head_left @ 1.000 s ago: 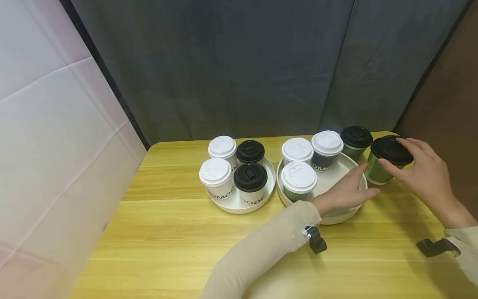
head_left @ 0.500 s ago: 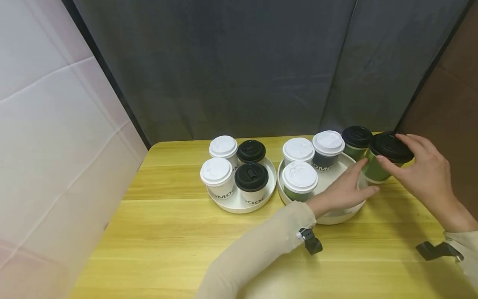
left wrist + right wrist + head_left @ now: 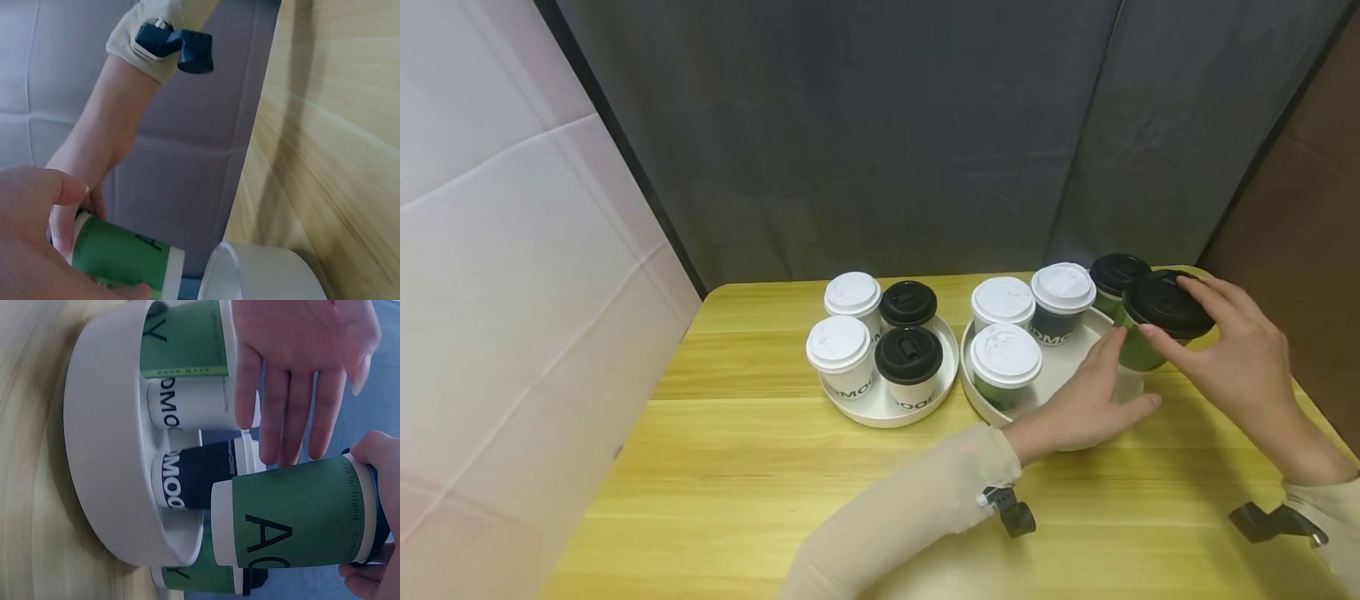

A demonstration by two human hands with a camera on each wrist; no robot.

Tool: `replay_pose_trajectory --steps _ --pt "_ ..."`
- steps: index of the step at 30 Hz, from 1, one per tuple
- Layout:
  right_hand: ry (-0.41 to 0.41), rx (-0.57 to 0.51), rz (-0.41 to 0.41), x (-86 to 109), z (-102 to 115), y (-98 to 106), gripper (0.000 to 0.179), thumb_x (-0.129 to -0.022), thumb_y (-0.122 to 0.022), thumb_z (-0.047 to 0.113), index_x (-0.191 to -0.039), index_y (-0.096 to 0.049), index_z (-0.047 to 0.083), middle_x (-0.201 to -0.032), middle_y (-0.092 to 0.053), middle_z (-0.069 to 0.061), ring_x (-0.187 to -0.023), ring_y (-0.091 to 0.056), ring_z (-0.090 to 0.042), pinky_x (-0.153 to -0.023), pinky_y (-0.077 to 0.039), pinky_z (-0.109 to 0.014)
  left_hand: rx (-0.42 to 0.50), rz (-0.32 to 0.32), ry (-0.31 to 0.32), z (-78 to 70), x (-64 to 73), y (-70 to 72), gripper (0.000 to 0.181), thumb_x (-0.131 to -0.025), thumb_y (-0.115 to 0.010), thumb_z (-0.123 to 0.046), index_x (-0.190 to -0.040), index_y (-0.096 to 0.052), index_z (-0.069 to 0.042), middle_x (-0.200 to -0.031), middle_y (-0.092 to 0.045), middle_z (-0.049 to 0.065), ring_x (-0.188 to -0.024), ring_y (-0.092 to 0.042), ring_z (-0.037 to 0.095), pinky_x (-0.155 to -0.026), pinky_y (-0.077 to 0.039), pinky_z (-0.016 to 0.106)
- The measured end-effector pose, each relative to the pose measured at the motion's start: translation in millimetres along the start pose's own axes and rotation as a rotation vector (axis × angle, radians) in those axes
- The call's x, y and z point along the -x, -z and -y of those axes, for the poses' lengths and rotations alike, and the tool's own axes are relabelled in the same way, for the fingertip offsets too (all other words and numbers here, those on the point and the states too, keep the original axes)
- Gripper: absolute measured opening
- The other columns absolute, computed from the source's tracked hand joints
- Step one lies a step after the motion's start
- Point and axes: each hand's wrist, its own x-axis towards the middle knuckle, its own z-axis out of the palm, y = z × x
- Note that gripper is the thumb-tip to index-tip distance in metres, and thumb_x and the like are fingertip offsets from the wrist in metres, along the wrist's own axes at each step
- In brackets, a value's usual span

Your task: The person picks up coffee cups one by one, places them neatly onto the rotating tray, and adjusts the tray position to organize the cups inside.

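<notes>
My right hand [image 3: 1240, 358] grips a green paper cup [image 3: 300, 515] by its black lid, thumb on one side and fingers on the other. The cup hangs upright off the table, by the right rim of the right-hand white round tray [image 3: 1067, 354]. My left hand [image 3: 1078, 404] reaches over that tray with straight fingers, close to the cup's left side; whether it touches the cup I cannot tell. On the tray stand a white-lidded green cup [image 3: 1006, 358], a white-lidded white cup [image 3: 1003, 300] and a white-lidded navy cup [image 3: 1060, 304].
Another black-lidded green cup [image 3: 1118, 273] stands behind the tray's right rim. To the left, a second white round tray [image 3: 880, 418] bears several white cups, some with black lids [image 3: 908, 354], some with white lids [image 3: 838, 343]. Dark cloth [image 3: 880, 142] closes off the back.
My right hand has lifted the black-lidded green cup off the table and carried it left toward the right-hand tray. My left hand has drawn slightly left and toward me.
</notes>
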Motion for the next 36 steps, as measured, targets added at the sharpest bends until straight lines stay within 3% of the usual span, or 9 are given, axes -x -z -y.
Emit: replay_pose_trajectory --steps 2,9,12,15,18,25,32,36 --pt "0.014 -0.012 -0.005 2.2 2.6 -1.5 0.07 -0.074 -0.084 0.029 -0.137 -0.059 0.009 -0.137 -0.058 -0.021 -0.115 -0.056 -0.052 -0.076 -0.04 -0.058 0.004 0.001 0.01 -1.3 3.2 0.0 0.085 -0.096 -0.056 -0.04 -0.159 -0.011 -0.007 -0.167 -0.014 0.007 -0.154 -0.013 0.01 -0.122 -0.023 0.018" --pt "0.088 -0.053 -0.042 8.7 10.0 -7.7 0.071 -0.068 -0.087 0.022 -0.134 -0.062 0.009 -0.132 -0.061 -0.021 -0.112 -0.059 -0.047 -0.074 -0.036 -0.024 0.049 0.018 0.042 -0.7 17.1 0.9 0.087 -0.096 -0.054 -0.042 -0.159 -0.005 -0.008 -0.168 -0.006 0.009 -0.155 -0.008 0.013 -0.123 -0.025 0.022" --pt "0.085 -0.066 -0.033 11.9 13.4 -11.6 0.072 -0.067 -0.087 0.021 -0.134 -0.062 0.01 -0.133 -0.06 -0.022 -0.114 -0.059 -0.047 -0.077 -0.038 -0.027 0.027 0.012 0.051 0.7 23.3 0.6 0.087 -0.096 -0.055 -0.042 -0.159 -0.006 -0.007 -0.168 -0.007 0.012 -0.156 -0.009 0.015 -0.123 -0.026 0.023" --pt "0.085 -0.072 -0.02 15.3 17.6 -16.5 0.073 -0.066 -0.087 0.019 -0.134 -0.062 0.009 -0.134 -0.059 -0.024 -0.117 -0.057 -0.048 -0.079 -0.041 -0.042 0.004 0.008 0.061 3.2 29.7 -0.1 0.088 -0.095 -0.055 -0.042 -0.158 -0.006 -0.005 -0.167 -0.007 0.015 -0.156 -0.009 0.018 -0.123 -0.026 0.025" --pt "0.1 -0.08 -0.019 18.2 21.6 -20.9 0.073 -0.064 -0.087 0.019 -0.132 -0.063 0.008 -0.132 -0.06 -0.025 -0.118 -0.057 -0.048 -0.079 -0.042 -0.051 -0.004 0.008 0.066 6.7 37.0 -0.5 0.089 -0.096 -0.054 -0.043 -0.158 -0.005 -0.003 -0.167 -0.006 0.018 -0.156 -0.01 0.021 -0.123 -0.026 0.027" --pt "0.142 -0.077 -0.012 26.9 28.1 -28.5 0.076 -0.061 -0.088 0.017 -0.132 -0.063 0.008 -0.132 -0.062 -0.021 -0.117 -0.059 -0.043 -0.077 -0.042 -0.039 -0.008 0.021 0.069 13.7 53.2 -0.8 0.091 -0.097 -0.054 -0.044 -0.158 -0.002 -0.002 -0.166 -0.003 0.021 -0.156 -0.009 0.025 -0.123 -0.027 0.03" --pt "0.129 -0.113 0.035 39.1 31.5 -36.6 0.076 -0.061 -0.089 0.017 -0.132 -0.063 0.008 -0.133 -0.06 -0.021 -0.117 -0.058 -0.044 -0.082 -0.046 -0.052 0.011 0.047 0.097 20.3 66.7 -3.0 0.092 -0.095 -0.057 -0.042 -0.158 -0.002 -0.002 -0.166 -0.003 0.023 -0.156 -0.01 0.026 -0.124 -0.028 0.032" --pt "0.122 -0.12 0.045 46.9 32.3 -41.7 0.077 -0.061 -0.09 0.016 -0.133 -0.062 0.009 -0.133 -0.06 -0.021 -0.117 -0.059 -0.044 -0.083 -0.045 -0.047 0.002 0.07 0.1 24.5 73.6 -4.4 0.092 -0.095 -0.056 -0.042 -0.158 -0.002 -0.001 -0.166 -0.003 0.023 -0.156 -0.008 0.026 -0.125 -0.026 0.033"
